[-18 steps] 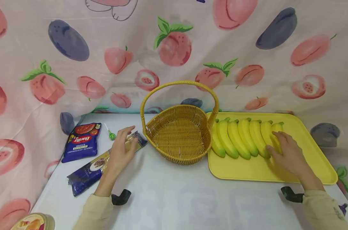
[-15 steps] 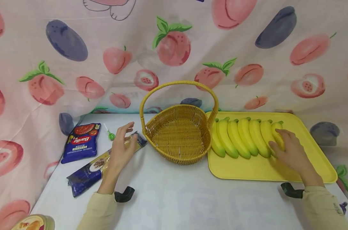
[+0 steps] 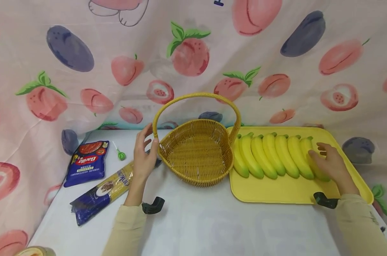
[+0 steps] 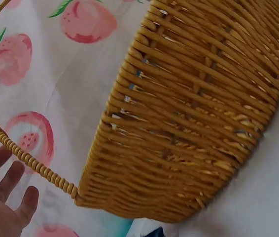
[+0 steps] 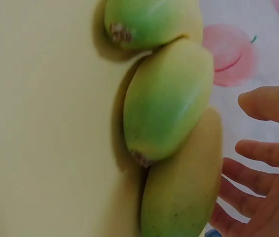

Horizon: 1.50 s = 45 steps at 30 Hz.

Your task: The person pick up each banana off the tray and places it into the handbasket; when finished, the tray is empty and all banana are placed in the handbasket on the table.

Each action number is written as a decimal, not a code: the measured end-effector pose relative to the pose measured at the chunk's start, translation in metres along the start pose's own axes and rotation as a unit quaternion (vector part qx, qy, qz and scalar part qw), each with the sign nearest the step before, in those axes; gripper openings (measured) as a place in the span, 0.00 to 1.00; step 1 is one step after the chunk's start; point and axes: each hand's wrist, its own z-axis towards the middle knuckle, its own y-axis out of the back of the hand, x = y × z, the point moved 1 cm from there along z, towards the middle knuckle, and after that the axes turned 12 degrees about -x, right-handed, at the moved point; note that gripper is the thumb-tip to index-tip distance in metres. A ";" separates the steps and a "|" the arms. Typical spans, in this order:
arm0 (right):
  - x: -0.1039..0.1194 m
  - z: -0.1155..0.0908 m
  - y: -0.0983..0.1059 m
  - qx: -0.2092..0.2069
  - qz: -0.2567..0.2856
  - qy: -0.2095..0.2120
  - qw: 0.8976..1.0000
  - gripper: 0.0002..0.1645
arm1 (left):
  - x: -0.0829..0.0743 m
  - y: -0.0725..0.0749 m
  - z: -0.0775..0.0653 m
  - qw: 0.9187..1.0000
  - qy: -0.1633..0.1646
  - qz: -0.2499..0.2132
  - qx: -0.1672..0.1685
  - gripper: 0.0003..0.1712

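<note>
My left hand (image 3: 143, 153) is at the left side of a golden wicker basket (image 3: 198, 177). In the left wrist view the foot of its arched handle (image 4: 31, 160) lies between the thumb and the loosely spread fingers (image 4: 9, 180). The basket stands upright with nothing in it. To its right, several yellow bananas (image 3: 278, 156) with green ends lie side by side on a yellow tray (image 3: 276, 195). Above the rightmost banana (image 5: 181, 192) hovers my right hand (image 3: 332, 167), fingers apart and holding nothing.
At left lie a blue Barilla pouch (image 3: 87, 165), a green lollipop (image 3: 121, 155) and a long blue-and-gold packet (image 3: 105, 188), partly behind the left forearm. A round container (image 3: 35, 251) shows at the bottom left edge. Fruit-print cloth (image 3: 187, 81) hangs behind the white table.
My left hand has moved right, from over the long packet to the basket handle. My right hand has shifted slightly right and off the rightmost banana. The head view has shifted a little.
</note>
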 end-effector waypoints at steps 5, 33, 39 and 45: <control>-0.009 0.001 -0.002 0.019 -0.010 -0.015 1.000 0.47 | -0.001 -0.005 0.003 0.999 0.010 -0.040 0.003 0.26; -0.002 0.003 0.000 0.055 -0.039 -0.025 0.997 0.48 | 0.033 -0.010 0.011 1.000 -0.008 0.000 -0.030 0.24; 0.011 -0.005 0.000 0.032 -0.016 -0.010 0.999 0.45 | 0.030 -0.010 0.012 0.999 -0.010 0.005 -0.033 0.24; 0.023 -0.013 -0.001 0.026 -0.002 -0.002 1.000 0.44 | 0.004 -0.009 0.012 0.999 -0.021 0.006 -0.027 0.24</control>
